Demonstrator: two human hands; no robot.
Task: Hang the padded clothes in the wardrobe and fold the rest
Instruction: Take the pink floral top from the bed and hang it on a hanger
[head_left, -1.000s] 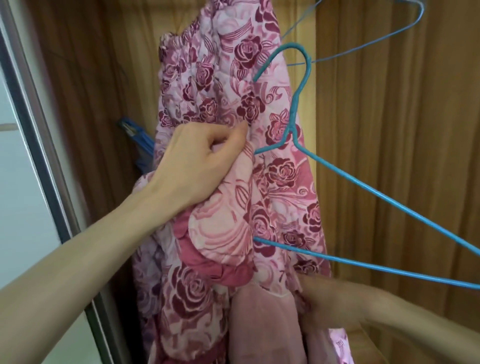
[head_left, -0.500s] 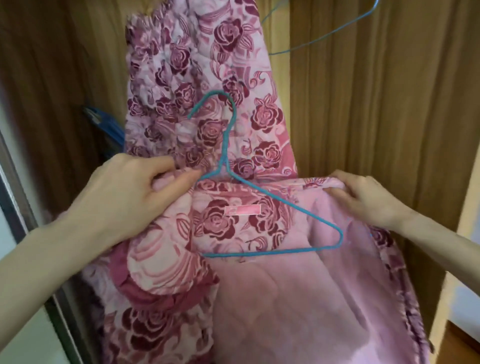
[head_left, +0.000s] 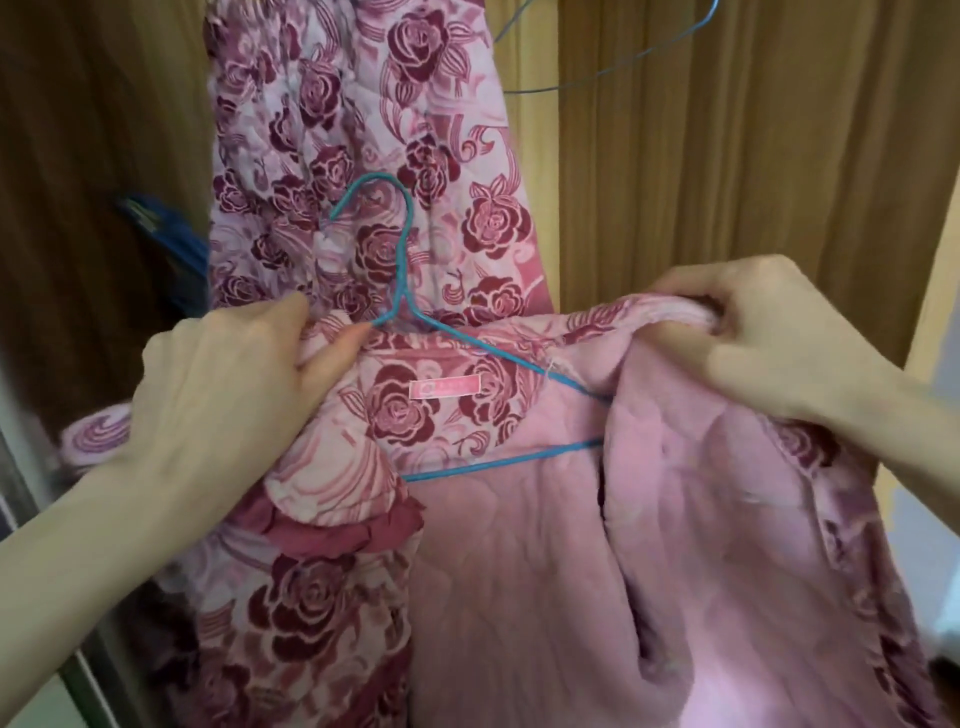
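The padded jacket's (head_left: 519, 545) collar is gripped by the left hand (head_left: 218, 395) beside the neck of a blue wire hanger (head_left: 400, 291). Its right shoulder edge is pinched by the right hand (head_left: 769, 338), over the hanger's arm, before the wardrobe (head_left: 727, 156).

Blurred blue item (head_left: 166, 236), perhaps clips

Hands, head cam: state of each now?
Left hand: grips padded jacket collar beside blue hanger.
Right hand: grips jacket's other shoulder edge.
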